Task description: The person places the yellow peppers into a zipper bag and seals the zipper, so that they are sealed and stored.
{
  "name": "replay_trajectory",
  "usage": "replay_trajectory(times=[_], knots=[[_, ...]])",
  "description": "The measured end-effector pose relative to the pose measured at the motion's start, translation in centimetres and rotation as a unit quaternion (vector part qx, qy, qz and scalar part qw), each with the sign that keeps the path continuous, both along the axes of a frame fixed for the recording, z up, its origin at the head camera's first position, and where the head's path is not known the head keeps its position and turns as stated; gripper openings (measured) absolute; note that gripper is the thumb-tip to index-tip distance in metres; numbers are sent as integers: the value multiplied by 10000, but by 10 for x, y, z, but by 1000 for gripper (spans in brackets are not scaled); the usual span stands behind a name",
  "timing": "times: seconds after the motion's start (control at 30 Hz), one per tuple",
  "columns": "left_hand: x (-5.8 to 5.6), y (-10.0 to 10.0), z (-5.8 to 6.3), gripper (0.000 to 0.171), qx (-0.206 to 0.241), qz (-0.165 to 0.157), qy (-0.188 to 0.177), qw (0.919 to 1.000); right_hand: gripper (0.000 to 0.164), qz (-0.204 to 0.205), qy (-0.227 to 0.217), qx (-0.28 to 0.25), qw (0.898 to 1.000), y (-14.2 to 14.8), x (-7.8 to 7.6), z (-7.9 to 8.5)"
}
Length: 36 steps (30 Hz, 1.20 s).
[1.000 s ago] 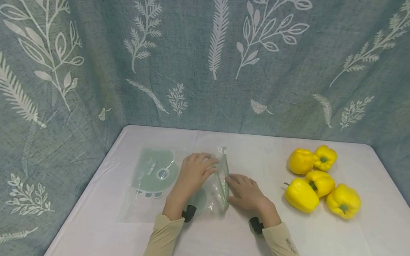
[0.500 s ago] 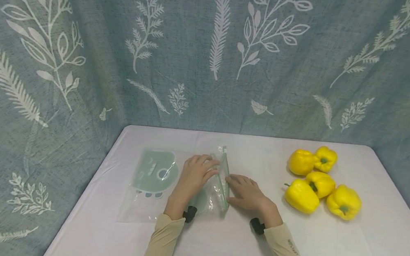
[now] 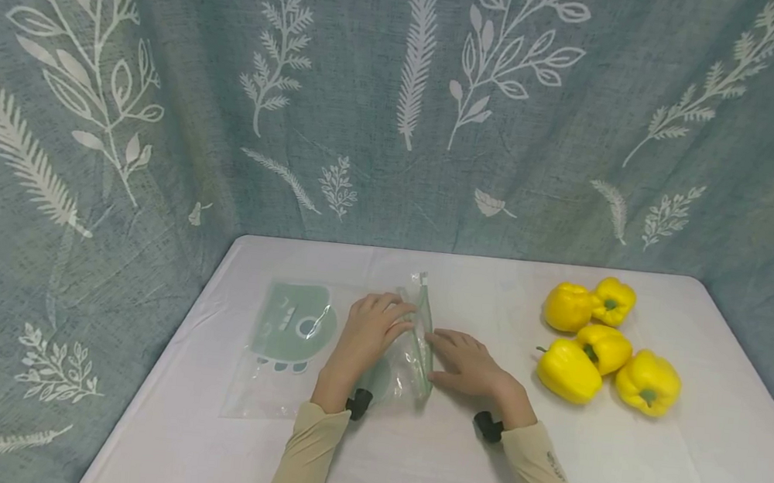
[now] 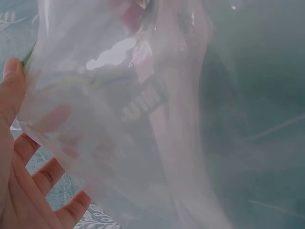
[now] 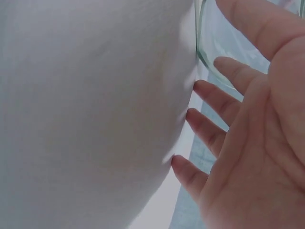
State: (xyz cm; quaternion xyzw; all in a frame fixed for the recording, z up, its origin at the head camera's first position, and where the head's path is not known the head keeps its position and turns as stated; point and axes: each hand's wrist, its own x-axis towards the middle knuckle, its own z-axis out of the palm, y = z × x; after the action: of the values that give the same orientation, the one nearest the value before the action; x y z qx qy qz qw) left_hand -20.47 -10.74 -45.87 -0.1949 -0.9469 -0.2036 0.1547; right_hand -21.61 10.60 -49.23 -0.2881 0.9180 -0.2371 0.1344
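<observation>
A clear zip bag (image 3: 357,402) with a green cartoon print (image 3: 295,326) lies flat on the table. Its green-edged mouth (image 3: 424,369) faces right, the two strips slightly apart. My left hand (image 3: 366,333) rests over the bag near that mouth. In the left wrist view its fingertips touch the film, and the thumb (image 4: 13,78) meets the green edge. Just right of the mouth is my right hand (image 3: 466,363), fingers spread and fairly straight. Fingertips touch the white cloth in the right wrist view, with the thumb (image 5: 257,24) beside the green edge.
Several yellow bell peppers (image 3: 569,370) sit grouped on the right of the white-covered table (image 3: 449,473). Behind and to the left hangs a blue-green leaf-patterned curtain (image 3: 343,113). Black wrist cameras (image 3: 359,404) are worn at both wrists.
The hands, bag and peppers stay in place. The head view shifts very slightly.
</observation>
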Motion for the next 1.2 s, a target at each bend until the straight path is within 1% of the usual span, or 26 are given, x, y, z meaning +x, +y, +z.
replay_trajectory(times=[0.07, 0.2, 0.3, 0.4, 0.53, 0.63, 0.77, 0.87, 1.0, 1.2], knots=[[0, 0, -1, 33, 5, -13, -23, 10000, 65, 66, 70, -157, 9998, 1, 1, 0], [-1, 1, -2, 34, 7, -73, 11, 10000, 66, 105, 37, -445, 9989, 4, 1, 1], [-1, 1, -2, 35, 1, -86, -24, 10000, 66, 13, -169, -494, 9986, 6, -1, 2], [0, 1, -2, 35, -26, -84, -43, 10000, 66, -44, -278, -452, 9986, 7, -2, 2], [0, 1, -2, 35, -40, -108, -55, 9999, 66, 15, -238, -467, 9986, 9, -2, 5], [0, 1, -1, 35, -36, -122, -29, 9999, 66, 49, -221, -511, 9984, 11, -2, 11], [1, 2, 0, 34, 0, -130, 59, 9999, 66, 69, 9, -599, 9982, 14, -2, 18], [1, 2, 1, 34, 6, -104, 83, 9999, 65, 67, 267, -724, 9970, 16, -3, 24], [0, 2, 2, 35, -67, -62, 66, 9999, 64, -1, 515, -834, 9952, 21, -2, 32], [-1, 2, 2, 36, -178, -39, 96, 9998, 62, -77, 859, -914, 9921, 28, 2, 38]])
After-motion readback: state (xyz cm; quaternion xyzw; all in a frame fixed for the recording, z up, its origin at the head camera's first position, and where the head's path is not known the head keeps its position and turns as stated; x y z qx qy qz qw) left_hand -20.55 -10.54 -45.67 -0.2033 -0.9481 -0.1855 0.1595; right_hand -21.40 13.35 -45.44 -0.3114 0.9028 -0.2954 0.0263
